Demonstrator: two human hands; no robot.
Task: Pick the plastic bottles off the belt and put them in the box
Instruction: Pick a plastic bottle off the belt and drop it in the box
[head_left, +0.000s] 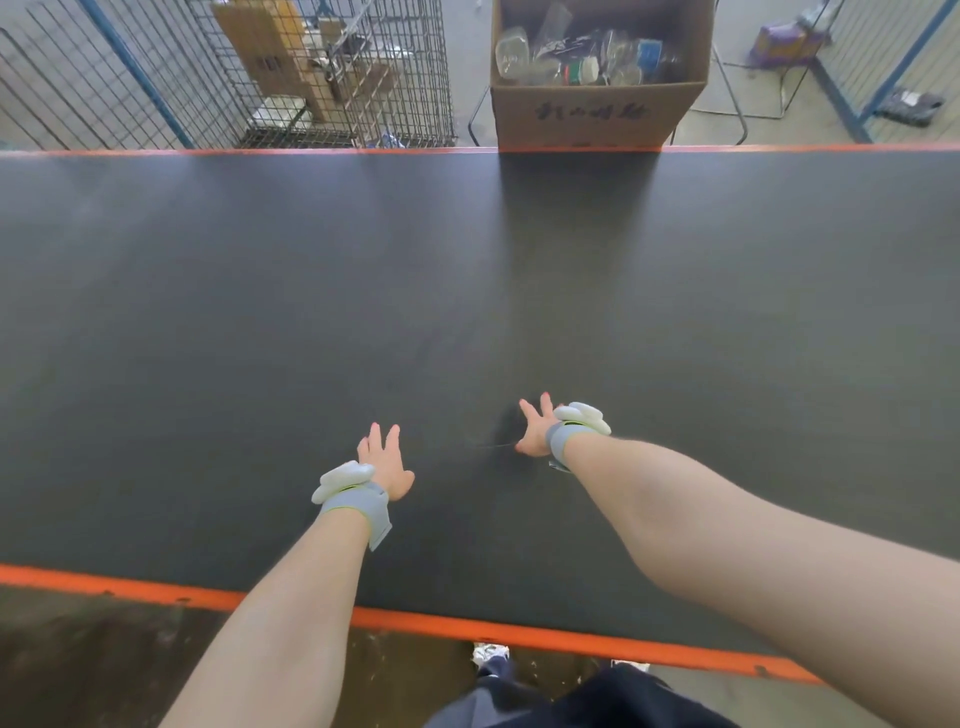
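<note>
The black belt (467, 270) runs across the whole view and carries no bottles that I can see. Past its far edge stands a brown cardboard box (592, 111) holding several clear plastic bottles (582, 57). My left hand (384, 460) hovers over the near part of the belt with its fingers straight and holds nothing. My right hand (535, 428) is a little farther out and to the right, fingers spread, also with nothing in it. Both wrists wear grey bands with white pads.
Orange rails mark the belt's near edge (467, 631) and far edge (260, 151). A wire cage (291, 78) with cardboard stands behind the belt at the left. Blue-framed mesh fencing (893, 62) is at the back right.
</note>
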